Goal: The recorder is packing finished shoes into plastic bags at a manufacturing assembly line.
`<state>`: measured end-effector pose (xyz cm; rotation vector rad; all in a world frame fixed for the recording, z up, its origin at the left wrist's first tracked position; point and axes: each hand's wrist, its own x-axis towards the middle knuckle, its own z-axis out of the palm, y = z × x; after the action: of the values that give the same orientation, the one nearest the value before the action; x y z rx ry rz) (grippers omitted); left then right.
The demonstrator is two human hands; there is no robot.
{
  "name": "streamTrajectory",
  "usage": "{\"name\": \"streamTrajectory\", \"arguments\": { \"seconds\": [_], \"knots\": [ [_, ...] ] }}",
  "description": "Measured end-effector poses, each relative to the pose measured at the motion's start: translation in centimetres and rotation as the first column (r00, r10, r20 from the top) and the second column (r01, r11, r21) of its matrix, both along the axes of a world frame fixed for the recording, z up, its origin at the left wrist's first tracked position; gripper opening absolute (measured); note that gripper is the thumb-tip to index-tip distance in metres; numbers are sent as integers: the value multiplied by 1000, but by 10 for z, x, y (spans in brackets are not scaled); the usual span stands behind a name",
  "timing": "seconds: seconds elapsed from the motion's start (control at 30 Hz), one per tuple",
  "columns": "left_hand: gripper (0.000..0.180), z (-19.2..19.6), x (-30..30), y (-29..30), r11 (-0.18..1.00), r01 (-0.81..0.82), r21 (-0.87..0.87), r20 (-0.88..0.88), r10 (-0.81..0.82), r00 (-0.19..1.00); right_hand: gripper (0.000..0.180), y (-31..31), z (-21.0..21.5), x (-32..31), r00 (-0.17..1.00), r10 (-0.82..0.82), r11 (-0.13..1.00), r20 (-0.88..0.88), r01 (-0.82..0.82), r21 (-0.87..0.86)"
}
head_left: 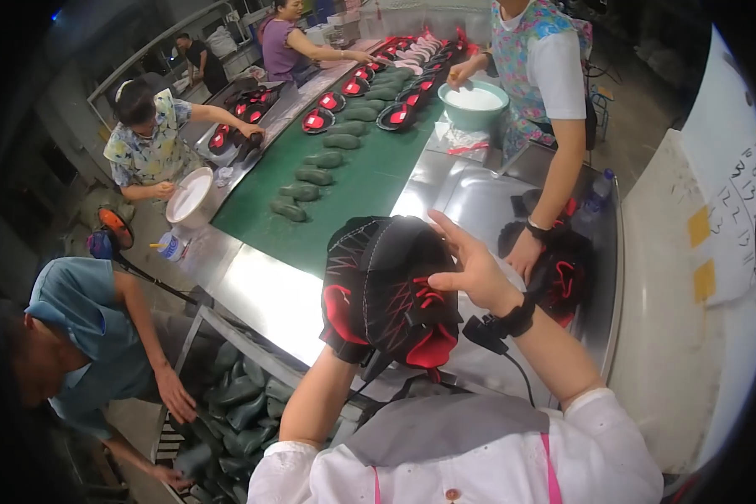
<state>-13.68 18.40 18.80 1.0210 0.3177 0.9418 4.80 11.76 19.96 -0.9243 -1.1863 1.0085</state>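
Observation:
A pair of black shoe uppers [388,260] with red lining, red laces and zigzag stitching is held up in front of me, above the metal table. My left forearm [317,399] rises to their lower left side; the left hand is behind the uppers, its fingers hidden, and seems to bear them. At their right side is my right hand [481,273], fingers stretched and apart, the thumb lying against the red laces. A dark band circles my right wrist. More black and red uppers [563,281] lie on the table to the right, under a co-worker's hand [522,254].
Ahead runs a green conveyor belt [256,214] bearing rows of dark green shoe lasts [315,175] and black-red uppers. Co-workers stand along both sides, two with bowls [474,105]. At lower left, a person reaches into a crate of lasts [239,412]. A bottle [598,191] stands right.

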Motion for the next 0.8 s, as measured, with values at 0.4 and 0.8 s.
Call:
{"name": "streamTrajectory", "arguments": {
  "seconds": [0.4, 0.8],
  "knots": [
    [35, 0, -38, 17, 962, 215, 170, -164, -187, 969, 76, -7, -6, 12, 747, -304, 947, 591, 170, 273],
    [19, -43, 4, 37, 754, -608, -249, 12, 630, 777, 58, -12, -36, 61, 973, 33, 970, 227, -86, 229]
  ]
}}
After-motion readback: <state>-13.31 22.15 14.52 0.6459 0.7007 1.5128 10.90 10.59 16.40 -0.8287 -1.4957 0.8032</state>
